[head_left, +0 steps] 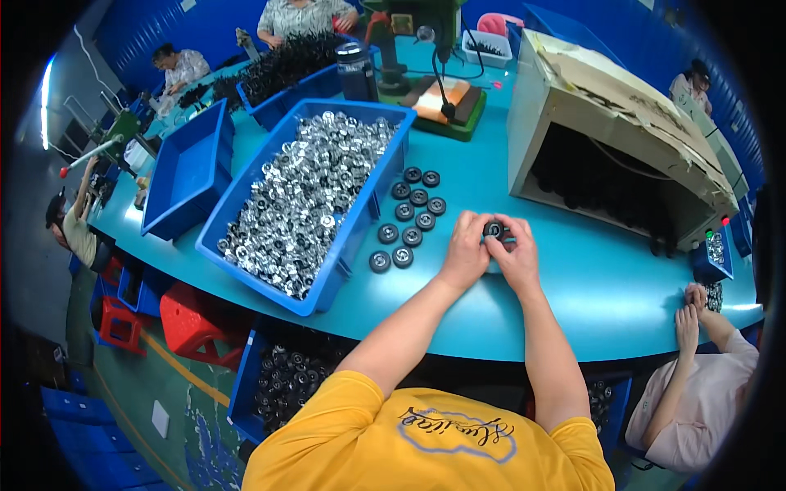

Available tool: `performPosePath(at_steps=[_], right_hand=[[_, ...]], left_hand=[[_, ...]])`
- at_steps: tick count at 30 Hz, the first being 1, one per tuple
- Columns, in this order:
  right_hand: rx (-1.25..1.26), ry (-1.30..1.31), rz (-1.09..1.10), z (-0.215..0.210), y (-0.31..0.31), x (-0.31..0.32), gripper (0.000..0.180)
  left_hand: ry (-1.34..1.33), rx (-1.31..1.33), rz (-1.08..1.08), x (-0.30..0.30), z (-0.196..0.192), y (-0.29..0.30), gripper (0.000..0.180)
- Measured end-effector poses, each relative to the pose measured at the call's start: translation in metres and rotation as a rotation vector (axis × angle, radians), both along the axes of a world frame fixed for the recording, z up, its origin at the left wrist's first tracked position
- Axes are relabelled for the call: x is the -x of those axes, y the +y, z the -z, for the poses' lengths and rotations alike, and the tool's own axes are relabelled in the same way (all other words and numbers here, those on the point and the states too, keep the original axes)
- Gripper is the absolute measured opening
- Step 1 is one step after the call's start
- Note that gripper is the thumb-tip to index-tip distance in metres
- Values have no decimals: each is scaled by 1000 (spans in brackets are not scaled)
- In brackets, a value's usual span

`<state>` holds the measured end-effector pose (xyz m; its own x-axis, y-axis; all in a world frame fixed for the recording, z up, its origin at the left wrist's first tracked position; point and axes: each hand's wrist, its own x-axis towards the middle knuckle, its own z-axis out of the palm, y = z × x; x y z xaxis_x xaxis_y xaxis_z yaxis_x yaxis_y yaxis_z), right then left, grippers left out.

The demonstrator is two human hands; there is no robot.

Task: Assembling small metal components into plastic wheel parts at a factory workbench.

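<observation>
Above the table, in front of my body, my left hand (467, 247) and my right hand (519, 252) come together on one small black wheel (493, 229). Fingers and thumbs of both hands close round its rim, and its round face points up. Left of my hands, several similar black wheels (412, 236) lie flat in loose rows on the turquoise table (458, 319). Beyond them is a large blue bin (354, 255), heaped with shiny silver and clear hub-like parts (311, 192). Whether either hand hides another small part, I cannot tell.
A worn box (536, 94) with an open front holds dark parts on the right. Farther back are a green-based press (468, 127), a dark bottle (355, 72) and a shallow blue tray (190, 172). At the right edge, a co-worker's hands (689, 317) rest near small parts.
</observation>
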<state>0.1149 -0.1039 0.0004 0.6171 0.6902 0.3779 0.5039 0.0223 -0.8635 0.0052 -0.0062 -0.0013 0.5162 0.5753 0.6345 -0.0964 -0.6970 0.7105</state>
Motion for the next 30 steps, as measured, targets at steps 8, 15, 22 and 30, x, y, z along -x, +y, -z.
performPosePath(at_steps=[8,15,22,30], right_hand=[[333,-477,-51,-23,45,-32,34],[321,-567,-29,-14,154,-58,40],[457,-531,-38,17,249,-72,46],[168,-576,-121,-55,194,-23,53]], left_hand=[[131,332,-129,3,9,-1,32],[594,25,166,6,0,-7,15],[536,63,125,8,3,-7,10],[528,69,188,10,10,-7,15]])
